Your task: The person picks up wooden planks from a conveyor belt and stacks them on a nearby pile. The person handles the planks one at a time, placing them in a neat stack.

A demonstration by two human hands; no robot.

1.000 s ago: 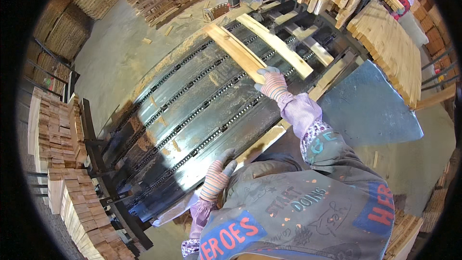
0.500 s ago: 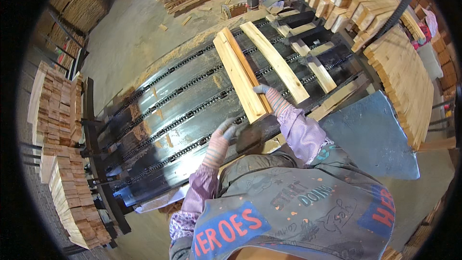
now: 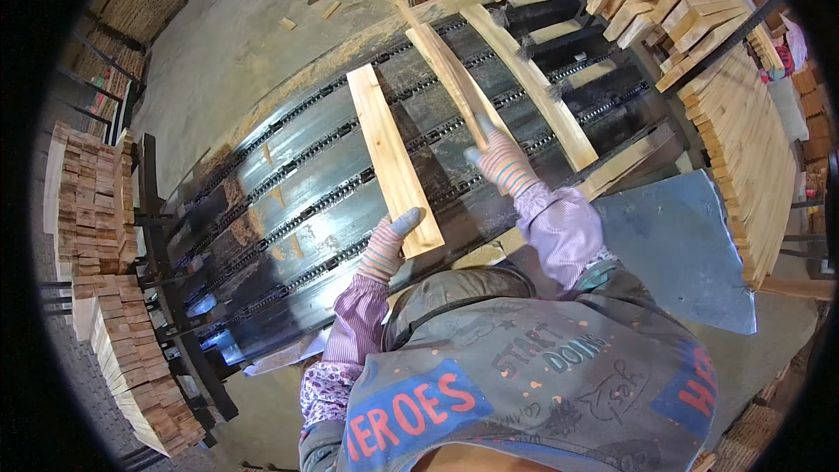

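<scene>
My left hand (image 3: 391, 240), in a striped glove with grey fingertips, is closed on the near end of a pale wooden board (image 3: 384, 153) with its thumb on top. That board lies slanting across the dark chain conveyor (image 3: 306, 183). To its right, my right hand (image 3: 504, 162), gloved alike, is closed round the near end of a second wooden board (image 3: 450, 74), which looks tilted on its edge; the fingers partly hide this end. Farther right, another pale board (image 3: 533, 87) rests across the chains, touched by neither hand.
Stacked wood blocks (image 3: 96, 201) stand beyond the conveyor's left end. At the right are a row of upright boards (image 3: 743, 157) and a pile of thick timbers (image 3: 673, 0). A blue-grey metal plate (image 3: 677, 245) lies beside my right arm. Sawdust and chips litter the conveyor.
My left hand has taken hold of one board, which now lies farther left, apart from the board in my right hand. My right hand has tilted its board. The view has shifted slightly.
</scene>
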